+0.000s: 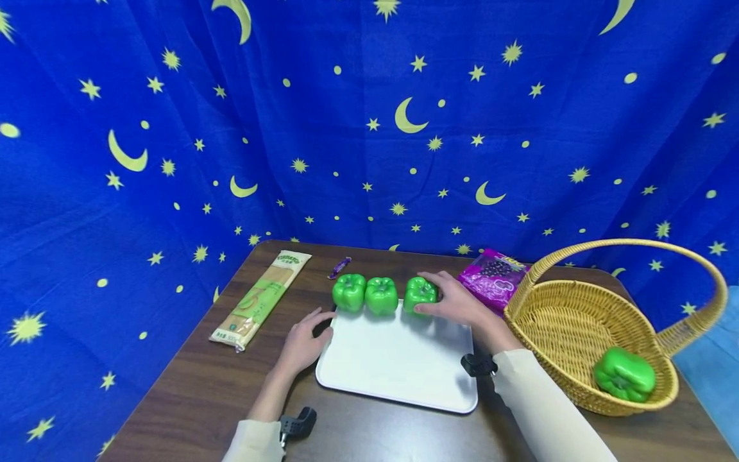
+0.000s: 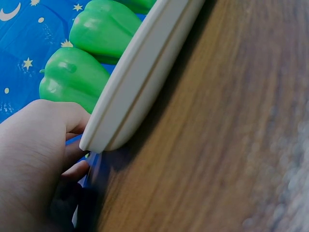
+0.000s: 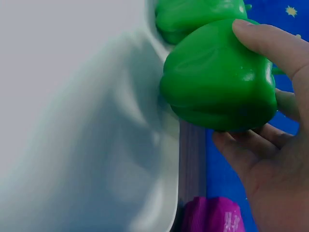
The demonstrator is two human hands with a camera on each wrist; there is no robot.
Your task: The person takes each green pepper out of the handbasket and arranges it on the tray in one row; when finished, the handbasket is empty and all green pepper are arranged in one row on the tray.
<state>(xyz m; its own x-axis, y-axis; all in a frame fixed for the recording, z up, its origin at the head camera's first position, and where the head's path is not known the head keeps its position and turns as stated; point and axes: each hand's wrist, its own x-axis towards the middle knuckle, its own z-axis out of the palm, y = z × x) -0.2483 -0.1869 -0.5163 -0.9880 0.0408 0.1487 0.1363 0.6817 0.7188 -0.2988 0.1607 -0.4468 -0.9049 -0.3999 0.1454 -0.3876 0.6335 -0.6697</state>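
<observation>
My right hand (image 1: 456, 300) grips a green bell pepper (image 1: 419, 294) at the far edge of a white tray (image 1: 398, 359). In the right wrist view, the thumb lies over the held pepper (image 3: 217, 77) and the other fingers curl beneath it. Two more green bell peppers, a left one (image 1: 349, 292) and a middle one (image 1: 381, 296), sit side by side along the same edge. My left hand (image 1: 305, 340) is at the tray's left side, fingers loosely bent. The left wrist view has its fingertips right at the tray's rim (image 2: 140, 82).
At right stands a wicker basket (image 1: 566, 321) with a tall handle and a green bell pepper (image 1: 625, 374) inside. A purple bag (image 1: 493, 279) lies behind the right forearm. On the left is a noodle packet (image 1: 262, 298); a small purple wrapped candy (image 1: 339, 267) lies near the back.
</observation>
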